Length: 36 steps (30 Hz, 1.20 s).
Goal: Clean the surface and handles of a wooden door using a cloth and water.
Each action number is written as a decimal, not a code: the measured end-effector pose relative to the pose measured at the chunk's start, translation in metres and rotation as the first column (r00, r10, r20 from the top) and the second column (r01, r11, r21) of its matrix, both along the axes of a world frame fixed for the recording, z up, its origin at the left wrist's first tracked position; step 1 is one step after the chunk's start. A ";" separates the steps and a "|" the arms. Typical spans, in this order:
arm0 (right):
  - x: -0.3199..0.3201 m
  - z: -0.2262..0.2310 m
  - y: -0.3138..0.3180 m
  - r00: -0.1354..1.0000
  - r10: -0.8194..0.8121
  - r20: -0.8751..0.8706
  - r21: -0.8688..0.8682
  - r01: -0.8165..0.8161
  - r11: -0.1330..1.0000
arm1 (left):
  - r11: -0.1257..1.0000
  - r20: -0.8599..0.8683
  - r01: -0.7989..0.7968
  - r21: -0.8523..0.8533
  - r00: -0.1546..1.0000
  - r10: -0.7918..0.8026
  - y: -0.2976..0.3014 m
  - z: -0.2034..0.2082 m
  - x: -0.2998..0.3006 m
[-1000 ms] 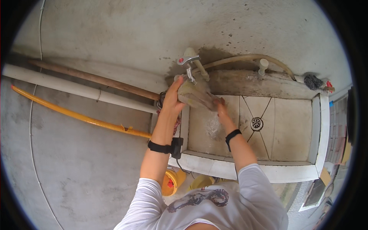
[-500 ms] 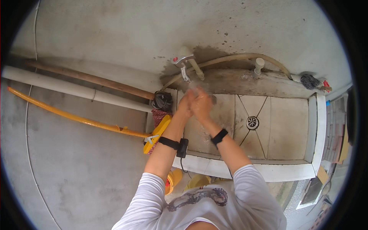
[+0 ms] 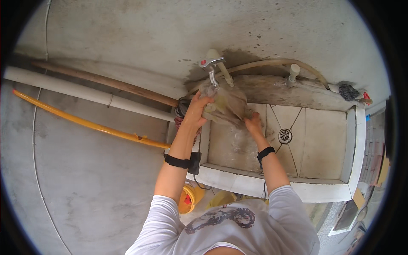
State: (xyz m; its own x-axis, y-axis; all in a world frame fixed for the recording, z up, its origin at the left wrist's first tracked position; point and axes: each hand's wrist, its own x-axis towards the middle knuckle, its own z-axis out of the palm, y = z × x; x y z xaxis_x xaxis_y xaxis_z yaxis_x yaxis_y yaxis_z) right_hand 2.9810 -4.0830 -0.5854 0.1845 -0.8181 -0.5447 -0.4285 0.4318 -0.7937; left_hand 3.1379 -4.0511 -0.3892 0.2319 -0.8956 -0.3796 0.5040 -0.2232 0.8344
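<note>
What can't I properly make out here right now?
In the head view:
- Limp greyish sheet: blurred; cloth or plastic, I can't tell.
- Right hand: fingers partly hidden by the sheet.
- Yellow pole: right end hidden behind the left forearm.
- Second yellow container: lower part covered by the shirt.

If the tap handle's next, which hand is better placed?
Left, likely: left hand holds the limp greyish item nearer the tap handle; right hand grips its lower right, farther away.
</note>
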 end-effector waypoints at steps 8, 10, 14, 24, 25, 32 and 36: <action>0.055 -0.004 -0.002 0.681 -0.441 0.585 0.567 0.046 0.822 | 0.971 0.133 0.194 0.137 0.968 -0.212 0.016 0.009 -0.004; 0.062 -0.004 -0.012 0.535 -0.570 0.624 0.685 -0.023 0.728 | 0.965 0.123 0.230 0.130 0.962 -0.246 0.019 0.001 -0.009; 0.074 0.030 -0.001 0.588 -0.326 0.740 0.279 0.172 0.945 | 0.988 0.132 0.047 0.148 0.989 -0.067 0.024 -0.062 0.022; 0.054 0.097 0.001 0.990 -0.095 0.106 -0.650 0.142 0.746 | 0.997 -0.296 0.025 0.073 0.955 -0.002 0.001 -0.127 0.001; 0.049 0.081 -0.010 0.989 -0.133 0.063 -0.583 0.145 0.800 | 0.976 -0.088 -0.067 0.207 0.992 0.086 -0.003 -0.112 -0.008; 0.028 0.038 -0.027 0.209 -0.538 0.817 0.572 -0.172 0.802 | 0.996 -0.092 0.037 0.081 0.995 -0.029 -0.002 -0.094 -0.005; 0.073 0.083 0.019 0.776 0.124 0.618 -0.369 0.147 0.918 | 0.991 -0.041 -0.069 0.118 0.996 0.074 0.007 -0.125 0.031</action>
